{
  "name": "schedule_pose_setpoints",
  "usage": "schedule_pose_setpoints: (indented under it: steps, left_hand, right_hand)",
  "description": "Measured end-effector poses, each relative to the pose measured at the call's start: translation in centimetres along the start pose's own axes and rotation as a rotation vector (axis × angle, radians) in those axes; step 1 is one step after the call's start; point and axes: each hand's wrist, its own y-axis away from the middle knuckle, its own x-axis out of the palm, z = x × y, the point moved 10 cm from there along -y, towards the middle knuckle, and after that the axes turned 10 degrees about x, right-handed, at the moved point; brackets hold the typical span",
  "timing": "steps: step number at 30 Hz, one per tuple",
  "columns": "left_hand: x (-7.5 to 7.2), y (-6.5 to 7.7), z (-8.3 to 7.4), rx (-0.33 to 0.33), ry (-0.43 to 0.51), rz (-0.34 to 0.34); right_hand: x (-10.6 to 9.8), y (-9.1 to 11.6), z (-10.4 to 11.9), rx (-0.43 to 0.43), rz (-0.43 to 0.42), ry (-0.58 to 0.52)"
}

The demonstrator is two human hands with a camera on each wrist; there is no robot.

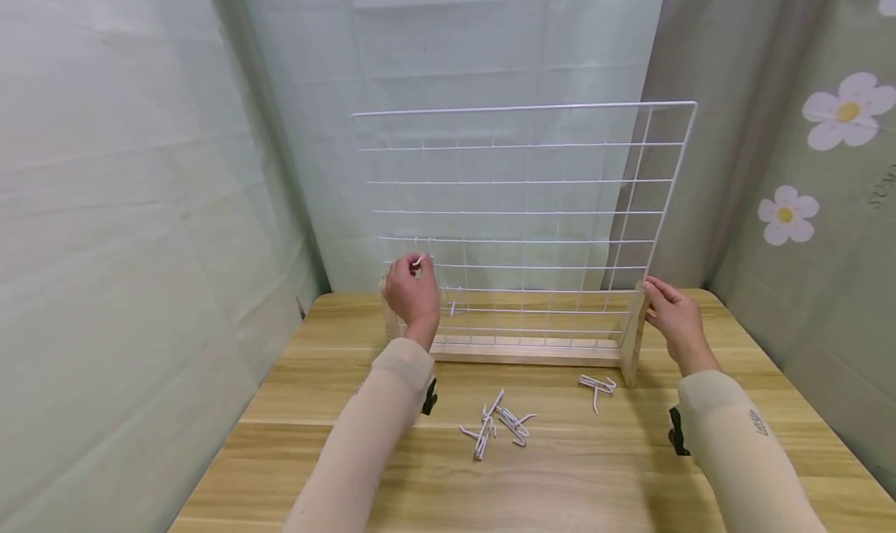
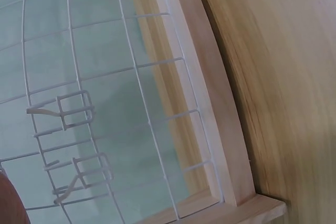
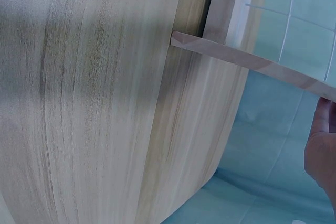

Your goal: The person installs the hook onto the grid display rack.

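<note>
White wire hook (image 1: pixel 418 261), small, pinched between the thumb and bent forefinger of the left hand (image 1: pixel 411 292), just left of centre in the head view. Its exposed tip slants toward the upper right; the rest is hidden by the hand, so its full long axis cannot be told. The hook stands at the front of an upright white wire grid (image 1: pixel 525 212); whether it is fully seated on a wire cannot be confirmed. The left hand is by far the nearer to it.

Right hand (image 1: pixel 675 313): fingers bent, gripping the upper end of the pale wooden end post (image 1: pixel 632 346) at centre right, well apart from the pinched hook.

Two further white wire hooks, one (image 2: pixel 61 113) above the other (image 2: pixel 80 172), are fixed on the grid at lower left of the left wrist view.

Below the grid, on the wood-grain tabletop (image 1: pixel 273 440), a cluster of loose white hooks (image 1: pixel 483 432) lies at lower centre, nearer the left hand. A single loose hook (image 1: pixel 596 383) lies lower right of centre, nearer the right hand.
</note>
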Motion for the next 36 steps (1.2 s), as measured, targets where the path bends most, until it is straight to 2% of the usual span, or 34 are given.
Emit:
schedule_pose_setpoints:
  steps: [10, 20, 25, 36]
  left_hand:
    - [-0.4, 0.6, 0.3, 0.048, -0.017, 0.011]
    - [-1.0, 0.9, 1.6, 0.017, 0.03, 0.042]
    - [-1.1, 1.1, 2.0, -0.01, 0.05, 0.068]
    - [-1.4, 1.4, 1.7, 0.038, 0.091, 0.096]
  right_hand:
    - [-0.2, -0.5, 0.0, -0.006, -0.002, 0.023]
    - [-0.9, -0.5, -0.2, 0.007, -0.008, -0.018]
    - [-1.0, -0.5, 0.1, -0.007, -0.011, 0.01]
    - [-0.8, -0.4, 0.3, 0.006, -0.005, -0.002]
